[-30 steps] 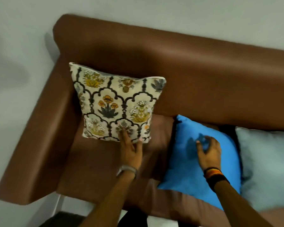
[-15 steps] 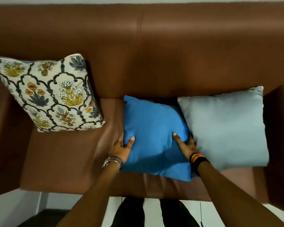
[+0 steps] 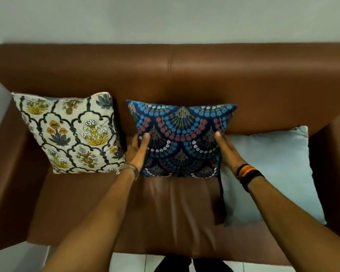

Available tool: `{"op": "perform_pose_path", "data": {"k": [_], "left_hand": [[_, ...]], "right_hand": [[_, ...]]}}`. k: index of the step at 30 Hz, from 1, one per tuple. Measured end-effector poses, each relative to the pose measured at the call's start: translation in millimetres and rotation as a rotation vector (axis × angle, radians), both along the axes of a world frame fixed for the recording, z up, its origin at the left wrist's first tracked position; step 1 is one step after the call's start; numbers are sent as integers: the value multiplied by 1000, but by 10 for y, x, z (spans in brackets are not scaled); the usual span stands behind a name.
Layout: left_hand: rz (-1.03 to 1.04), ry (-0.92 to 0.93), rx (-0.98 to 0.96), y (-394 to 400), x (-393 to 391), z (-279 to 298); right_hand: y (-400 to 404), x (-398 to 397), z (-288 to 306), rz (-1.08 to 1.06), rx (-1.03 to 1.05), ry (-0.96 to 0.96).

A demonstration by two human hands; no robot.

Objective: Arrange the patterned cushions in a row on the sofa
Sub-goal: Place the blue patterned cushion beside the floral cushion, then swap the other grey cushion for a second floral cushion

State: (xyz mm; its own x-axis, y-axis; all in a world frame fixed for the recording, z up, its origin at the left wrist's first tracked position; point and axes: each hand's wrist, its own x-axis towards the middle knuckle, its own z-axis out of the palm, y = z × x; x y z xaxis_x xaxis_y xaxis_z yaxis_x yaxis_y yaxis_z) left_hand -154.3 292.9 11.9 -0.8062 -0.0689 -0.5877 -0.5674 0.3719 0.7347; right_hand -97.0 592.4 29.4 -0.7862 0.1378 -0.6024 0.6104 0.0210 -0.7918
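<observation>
A cream floral cushion (image 3: 71,132) leans upright against the backrest of the brown sofa (image 3: 185,75) at the left end. Beside it, a dark blue cushion with a scalloped pattern (image 3: 181,140) stands upright in the middle. My left hand (image 3: 138,150) grips its left edge and my right hand (image 3: 226,148) grips its right edge. A plain pale blue cushion (image 3: 273,173) lies flat on the seat to the right, partly under my right forearm.
The sofa's armrests (image 3: 6,173) rise at both sides. A pale wall (image 3: 165,18) stands behind the backrest. White floor tiles (image 3: 130,264) and my dark trousers show below the seat's front edge.
The bright blue side of the middle cushion no longer shows; the cushion now stands upright against the backrest with its patterned side facing out. Both hands moved up to its side edges.
</observation>
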Motion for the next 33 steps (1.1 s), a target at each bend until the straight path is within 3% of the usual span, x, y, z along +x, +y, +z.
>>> {"op": "perform_pose_path", "data": {"k": [5, 12, 16, 18, 20, 23, 27, 30, 33], "left_hand": [[19, 68, 16, 170, -76, -238], [74, 14, -251, 113, 170, -375], [63, 33, -413, 1036, 711, -381], [-64, 11, -338, 1619, 1110, -448], [-169, -55, -234, 2240, 1458, -567], [-173, -166, -97, 2947, 1746, -731], [-35, -234, -49, 3161, 1804, -871], [-24, -216, -5, 3117, 1791, -680], [-33, -273, 25, 2883, 1770, -295]], "right_hand": [[-222, -184, -255, -63, 121, 82], [-52, 18, -428, 93, 105, 97], [696, 499, -427, -44, 502, 83], [1237, 868, -463, -126, 718, 98], [1855, 1176, -505, -192, 795, -2], [2571, 1580, -661, -154, 660, -316], [2969, 1737, -869, -109, 307, -358], [3043, 1729, -846, -59, 315, -363], [3217, 1802, -424, -57, 290, -326]]}}
